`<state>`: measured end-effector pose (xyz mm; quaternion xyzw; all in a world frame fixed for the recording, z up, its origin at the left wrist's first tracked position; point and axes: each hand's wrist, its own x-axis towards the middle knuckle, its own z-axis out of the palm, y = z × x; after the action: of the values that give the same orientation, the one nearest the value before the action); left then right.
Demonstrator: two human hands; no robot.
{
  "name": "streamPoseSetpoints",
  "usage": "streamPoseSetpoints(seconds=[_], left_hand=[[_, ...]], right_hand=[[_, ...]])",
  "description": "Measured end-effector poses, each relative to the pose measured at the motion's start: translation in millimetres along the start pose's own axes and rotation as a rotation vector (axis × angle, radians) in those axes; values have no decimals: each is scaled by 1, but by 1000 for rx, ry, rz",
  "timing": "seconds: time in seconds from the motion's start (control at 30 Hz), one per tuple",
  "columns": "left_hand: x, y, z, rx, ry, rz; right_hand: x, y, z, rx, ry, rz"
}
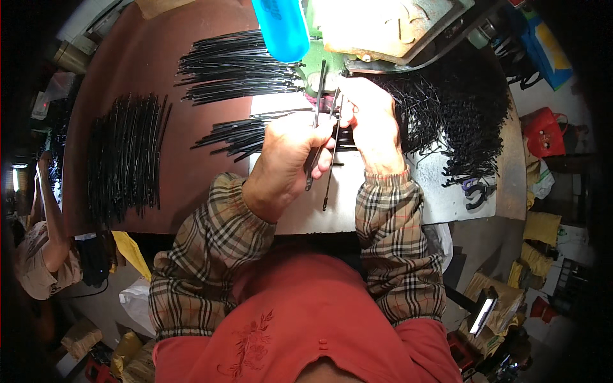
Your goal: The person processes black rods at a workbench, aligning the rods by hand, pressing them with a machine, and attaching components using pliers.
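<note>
My left hand [287, 153] is closed round thin black strips [320, 86]. They stick out above and below its fingers, and one hangs down to a small knobbed end near the table's front edge. My right hand [375, 121] is beside it with fingers bent in a pinch at the upper part of a thin black strip, close under the green machine [313, 70]. Bright light washes out those fingertips. Just left of my hands lie two bundles of black strips [223, 67], one behind the other. A tangled heap of black strips [469, 115] sits to the right.
Another row of black strips [124, 156] lies at the table's left. Pliers [479, 191] rest near the right edge. A blue rounded object [284, 32] and a metal machine part [377, 29] overhang the back. Another person [48, 249] is at far left; a red bag [543, 132] is at right.
</note>
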<state>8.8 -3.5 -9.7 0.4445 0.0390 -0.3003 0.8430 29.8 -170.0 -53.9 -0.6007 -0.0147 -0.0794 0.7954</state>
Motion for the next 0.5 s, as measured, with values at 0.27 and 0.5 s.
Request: streamPoseSetpoints(seconds=[0.27, 0.5], left_hand=[[-4, 0, 6, -25, 27, -8], [-10, 0, 8, 285, 85, 66]], right_hand=[[-1, 1, -1, 68, -39, -42], [-8, 1, 17, -29, 9, -251]])
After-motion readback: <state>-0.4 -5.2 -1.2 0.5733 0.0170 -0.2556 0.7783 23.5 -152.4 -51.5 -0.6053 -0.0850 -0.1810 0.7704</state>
